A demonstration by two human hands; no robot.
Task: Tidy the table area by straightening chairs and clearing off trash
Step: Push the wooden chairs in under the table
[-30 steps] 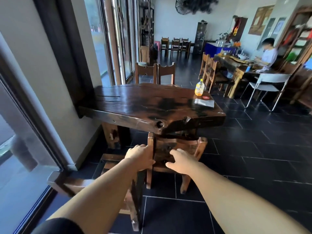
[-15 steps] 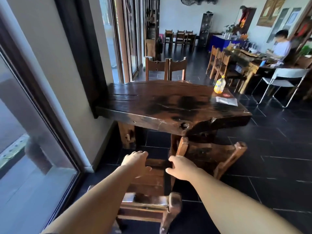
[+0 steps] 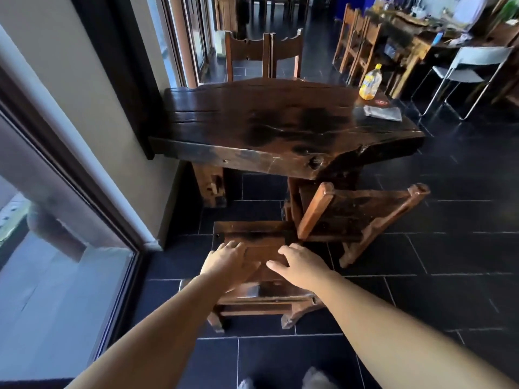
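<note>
The chair-straightening step is in hand; the left hand (image 3: 229,258) and right hand (image 3: 299,265) lie spread, palms down, on the near chair (image 3: 252,240), which stands short of the table (image 3: 269,127); whether they grip it I cannot tell; next it probably needs pushing in square, while the bottle (image 3: 370,84) waits on the far corner.

Daylight is coming through the tall windows (image 3: 56,276) along the left wall (image 3: 92,88). Dark floor tiles (image 3: 449,248) are reflecting it. A white metal chair (image 3: 466,68) is standing beside a cluttered far table (image 3: 415,37).
</note>
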